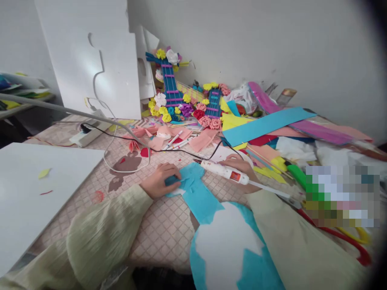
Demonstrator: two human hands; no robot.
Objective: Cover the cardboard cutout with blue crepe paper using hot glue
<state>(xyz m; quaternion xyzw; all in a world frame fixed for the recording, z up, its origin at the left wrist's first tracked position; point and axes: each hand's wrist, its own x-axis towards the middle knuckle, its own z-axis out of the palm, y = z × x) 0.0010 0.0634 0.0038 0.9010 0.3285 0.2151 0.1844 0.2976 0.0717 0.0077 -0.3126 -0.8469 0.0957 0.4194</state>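
A guitar-shaped cutout (203, 203) lies on the table in front of me. It is covered in blue paper, and white shows over much of its rounded body. My left hand (162, 180) is at its narrow far end, fingers bent and closed on a flap of the blue paper. A white glue gun (222, 170) is gripped in my right hand (237, 162), its dark nozzle just above the right side of that far end. I cannot make out any glue at the tip. Part of the body is hidden by my right sleeve.
Paper-flower guitars (171, 86) lean against the wall. A white power strip (90, 131) and loose cable are at the left, beside a white board (39, 193). Pink scraps, markers and a blue paper strip (266, 127) lie behind; red-handled scissors (332, 231) are at the right.
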